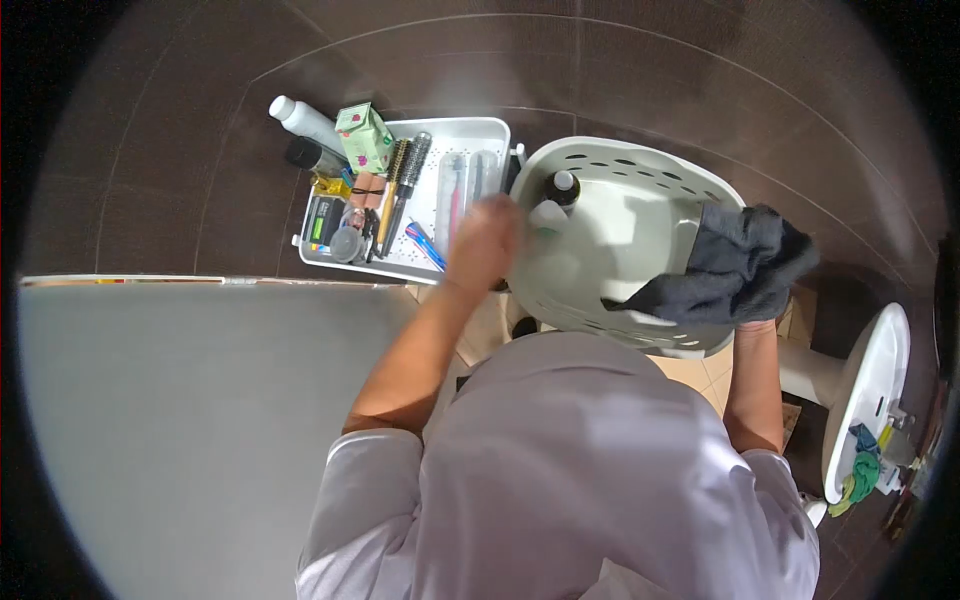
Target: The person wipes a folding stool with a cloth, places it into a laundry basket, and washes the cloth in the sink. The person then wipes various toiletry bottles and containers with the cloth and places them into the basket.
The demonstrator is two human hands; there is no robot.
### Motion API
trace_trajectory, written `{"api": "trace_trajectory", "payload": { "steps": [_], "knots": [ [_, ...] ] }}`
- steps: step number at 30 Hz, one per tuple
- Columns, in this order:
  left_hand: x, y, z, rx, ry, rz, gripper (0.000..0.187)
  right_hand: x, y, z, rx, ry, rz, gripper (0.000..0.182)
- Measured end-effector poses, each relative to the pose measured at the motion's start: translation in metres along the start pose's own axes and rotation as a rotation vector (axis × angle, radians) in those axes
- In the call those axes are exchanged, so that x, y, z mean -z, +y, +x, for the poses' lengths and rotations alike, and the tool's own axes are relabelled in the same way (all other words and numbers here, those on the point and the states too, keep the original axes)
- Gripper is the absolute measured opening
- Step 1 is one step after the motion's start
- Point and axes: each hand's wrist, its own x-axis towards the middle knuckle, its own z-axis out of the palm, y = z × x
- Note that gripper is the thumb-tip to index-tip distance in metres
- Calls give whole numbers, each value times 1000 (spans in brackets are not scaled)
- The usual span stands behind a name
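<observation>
The right hand, mostly hidden, carries a limp, dark-grey cloth, its finger closure unseen; the blurred left hand, closure and contents unclear, has it at three o'clock. The cloth stretches eight-to-two o'clock over the three-o'clock side of a smooth, perforated basket.

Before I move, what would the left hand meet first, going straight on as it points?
Likely the rim of the pale basket, ahead of the blurred left hand; depth is unclear, so it might pass above.
</observation>
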Motion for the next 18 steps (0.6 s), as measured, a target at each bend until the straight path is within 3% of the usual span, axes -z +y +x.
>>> {"api": "trace_trajectory", "payload": {
  "steps": [1,2,3,6,10,12,16,18],
  "knots": [
    [10,-15,6,-22,101,39,18,-11,-8,-1,50,-21,197,43],
    [9,-38,6,120,159,80,19,-24,-16,-1,102,-43,393,45],
    [12,-57,3,263,112,158,23,-54,-20,2,130,-311,272,59],
    [13,-85,2,819,-304,268,39,-70,-20,-2,153,-324,343,58],
    [-1,-114,-5,895,-403,273,51,-67,-17,-8,147,-269,331,56],
    [-12,-154,-18,930,-121,46,55,-65,-16,-11,147,-253,323,55],
    [36,-125,-22,1042,-405,172,58,-62,-17,-17,151,-227,292,54],
    [32,-120,-30,1054,-387,164,60,-62,-17,-20,155,-215,270,54]
  ]
}}
